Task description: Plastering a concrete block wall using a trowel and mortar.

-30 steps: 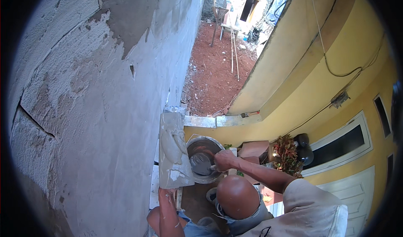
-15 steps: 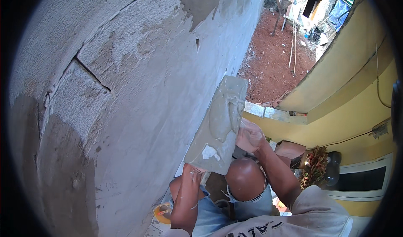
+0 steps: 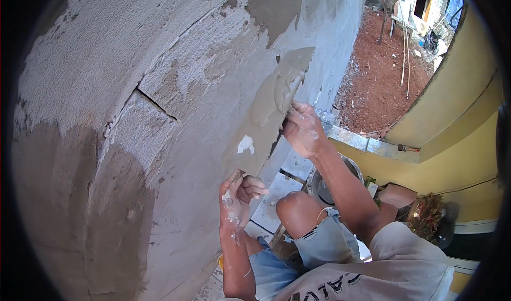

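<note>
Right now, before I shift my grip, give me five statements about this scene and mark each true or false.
1. The right hand is at an edge of the mortar-coated board. True.
2. The left hand is by the board's upper end. False: the left hand is by its lower end.
3. A white patch shows on the board. True.
4. The bucket is fully visible. False: the right forearm hides part of the bucket.
5. Reddish soil lies beyond the low ledge. True.
</note>
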